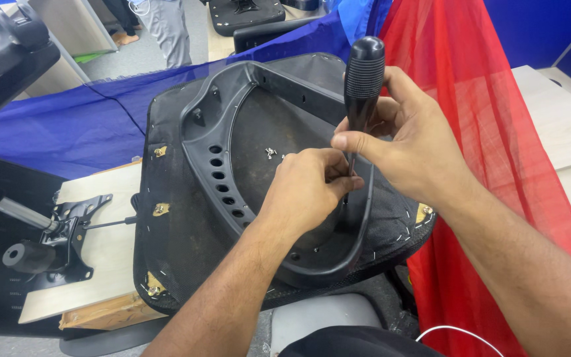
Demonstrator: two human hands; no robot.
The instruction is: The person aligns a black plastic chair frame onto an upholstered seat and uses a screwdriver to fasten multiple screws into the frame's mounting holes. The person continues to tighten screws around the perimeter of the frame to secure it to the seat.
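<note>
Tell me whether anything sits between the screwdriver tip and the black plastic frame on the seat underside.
The left hand pinches the shaft of the black-handled screwdriver held by the right hand, hiding the tip; whether anything blocks it from the black plastic frame cannot be seen.

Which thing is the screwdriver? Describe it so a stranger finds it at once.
Start at the upturned black chair seat in the middle, with its curved plastic frame. Over the frame's right edge, both hands meet: the right hand grips the screwdriver and the left hand pinches its thin shaft. It is the only upright tool, with a ribbed, round-topped black handle.
</note>
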